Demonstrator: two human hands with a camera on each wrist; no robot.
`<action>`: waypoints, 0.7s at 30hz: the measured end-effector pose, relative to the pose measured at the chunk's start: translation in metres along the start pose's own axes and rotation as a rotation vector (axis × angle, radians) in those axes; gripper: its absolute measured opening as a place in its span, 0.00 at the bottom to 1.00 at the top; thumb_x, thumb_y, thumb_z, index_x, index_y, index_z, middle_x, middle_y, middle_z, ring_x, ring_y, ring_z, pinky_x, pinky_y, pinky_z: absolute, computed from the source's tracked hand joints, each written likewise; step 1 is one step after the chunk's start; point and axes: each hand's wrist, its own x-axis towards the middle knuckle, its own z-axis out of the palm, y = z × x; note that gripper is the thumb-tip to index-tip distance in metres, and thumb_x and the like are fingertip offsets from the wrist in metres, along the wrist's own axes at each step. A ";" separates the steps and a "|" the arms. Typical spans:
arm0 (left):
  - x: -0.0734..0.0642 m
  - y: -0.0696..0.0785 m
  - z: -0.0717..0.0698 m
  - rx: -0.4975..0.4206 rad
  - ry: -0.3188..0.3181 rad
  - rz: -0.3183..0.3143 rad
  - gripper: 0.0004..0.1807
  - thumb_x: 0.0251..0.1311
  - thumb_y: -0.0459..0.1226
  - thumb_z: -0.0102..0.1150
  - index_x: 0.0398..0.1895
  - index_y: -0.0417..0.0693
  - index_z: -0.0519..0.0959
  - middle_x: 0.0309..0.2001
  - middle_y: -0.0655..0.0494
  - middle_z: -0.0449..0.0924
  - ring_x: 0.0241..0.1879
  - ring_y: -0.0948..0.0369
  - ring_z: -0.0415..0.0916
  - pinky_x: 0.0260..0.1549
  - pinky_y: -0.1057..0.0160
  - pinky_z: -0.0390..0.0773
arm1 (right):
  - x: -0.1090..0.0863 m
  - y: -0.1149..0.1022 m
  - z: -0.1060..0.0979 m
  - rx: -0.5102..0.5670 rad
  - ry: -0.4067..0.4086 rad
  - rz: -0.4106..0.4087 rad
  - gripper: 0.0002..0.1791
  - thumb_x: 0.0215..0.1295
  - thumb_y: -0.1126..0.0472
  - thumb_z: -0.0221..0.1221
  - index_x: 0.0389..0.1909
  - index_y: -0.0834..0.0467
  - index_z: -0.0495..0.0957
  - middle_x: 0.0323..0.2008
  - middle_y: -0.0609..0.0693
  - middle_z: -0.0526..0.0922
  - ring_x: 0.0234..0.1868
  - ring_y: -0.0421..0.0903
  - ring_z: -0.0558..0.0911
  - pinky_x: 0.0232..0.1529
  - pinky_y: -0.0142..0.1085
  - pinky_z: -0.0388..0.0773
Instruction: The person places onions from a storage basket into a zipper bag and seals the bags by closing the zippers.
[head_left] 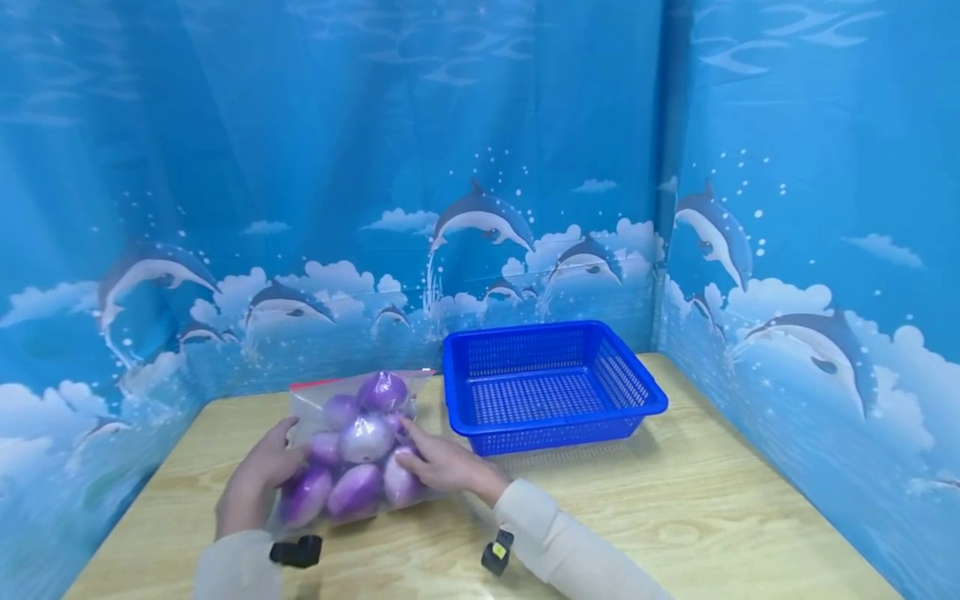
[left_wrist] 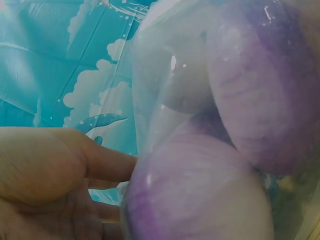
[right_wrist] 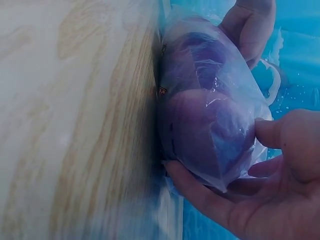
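Note:
A clear zip bag (head_left: pixel 315 408) with a red strip along its top lies on the table, filled with several purple-and-white onions (head_left: pixel 367 438). My left hand (head_left: pixel 258 475) grips the bag's left side, its thumb against the plastic beside an onion (left_wrist: pixel 200 190) in the left wrist view. On the opposite side, my right hand (head_left: pixel 453 462) holds the bag, thumb on top and a finger under its lower edge in the right wrist view, where the bagged onions (right_wrist: pixel 200 120) show close up. Some fingers of both hands are hidden behind the bag.
A blue plastic basket (head_left: pixel 555 427) with perforated walls stands behind and right of the bag, with nothing visible inside. The light wooden table (head_left: pixel 675 517) is backed by blue dolphin-print curtains (head_left: pixel 360 167) on the far and right sides.

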 end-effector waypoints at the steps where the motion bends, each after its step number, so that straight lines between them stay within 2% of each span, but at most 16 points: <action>1: 0.000 0.000 0.000 -0.002 -0.001 0.003 0.40 0.76 0.41 0.44 0.81 0.32 0.41 0.75 0.18 0.46 0.72 0.23 0.53 0.70 0.24 0.57 | 0.000 0.000 0.000 -0.002 -0.001 0.001 0.38 0.82 0.46 0.47 0.84 0.53 0.46 0.78 0.57 0.64 0.75 0.56 0.72 0.76 0.49 0.72; 3: -0.001 0.001 0.000 -0.005 -0.003 0.010 0.40 0.76 0.41 0.45 0.81 0.31 0.41 0.75 0.18 0.47 0.72 0.23 0.54 0.70 0.24 0.59 | 0.000 0.000 -0.001 -0.015 -0.004 -0.004 0.38 0.81 0.46 0.47 0.84 0.53 0.46 0.79 0.56 0.63 0.75 0.55 0.71 0.77 0.48 0.71; 7: -0.004 0.007 -0.002 -0.009 -0.002 0.024 0.41 0.76 0.42 0.44 0.82 0.33 0.38 0.78 0.22 0.42 0.75 0.24 0.47 0.73 0.24 0.52 | -0.002 0.000 -0.004 -0.064 -0.020 -0.023 0.38 0.81 0.47 0.49 0.83 0.54 0.47 0.79 0.56 0.62 0.76 0.53 0.70 0.78 0.45 0.69; 10: -0.006 0.019 0.000 0.020 0.024 0.086 0.40 0.78 0.43 0.41 0.82 0.33 0.39 0.78 0.22 0.41 0.76 0.24 0.42 0.74 0.25 0.48 | -0.008 -0.002 -0.012 -0.110 -0.050 -0.031 0.38 0.80 0.48 0.50 0.83 0.56 0.48 0.80 0.56 0.61 0.78 0.52 0.67 0.80 0.43 0.66; 13: -0.009 0.037 0.008 0.058 0.088 0.228 0.37 0.79 0.41 0.41 0.80 0.29 0.44 0.76 0.21 0.49 0.75 0.24 0.48 0.75 0.27 0.52 | -0.016 -0.006 -0.023 -0.138 -0.069 -0.048 0.35 0.80 0.48 0.50 0.81 0.57 0.55 0.78 0.56 0.66 0.76 0.53 0.70 0.78 0.42 0.70; 16: -0.014 0.060 0.017 0.098 0.155 0.355 0.35 0.79 0.40 0.43 0.78 0.27 0.50 0.74 0.21 0.55 0.74 0.25 0.53 0.75 0.28 0.55 | -0.024 -0.011 -0.036 -0.121 -0.061 -0.072 0.32 0.80 0.47 0.50 0.77 0.57 0.63 0.74 0.55 0.72 0.69 0.53 0.78 0.70 0.40 0.79; 18: -0.018 0.077 0.023 0.128 0.173 0.382 0.34 0.80 0.42 0.42 0.79 0.28 0.51 0.75 0.22 0.54 0.75 0.26 0.52 0.75 0.28 0.54 | -0.028 -0.015 -0.045 -0.086 -0.039 -0.085 0.29 0.80 0.47 0.50 0.75 0.55 0.67 0.72 0.54 0.74 0.63 0.52 0.84 0.63 0.38 0.83; 21: -0.026 0.097 0.031 0.193 0.157 0.337 0.36 0.81 0.47 0.38 0.81 0.34 0.48 0.79 0.24 0.44 0.78 0.27 0.41 0.76 0.26 0.45 | -0.034 -0.019 -0.058 -0.065 0.029 -0.104 0.27 0.81 0.48 0.49 0.74 0.54 0.69 0.70 0.53 0.77 0.58 0.49 0.86 0.60 0.37 0.85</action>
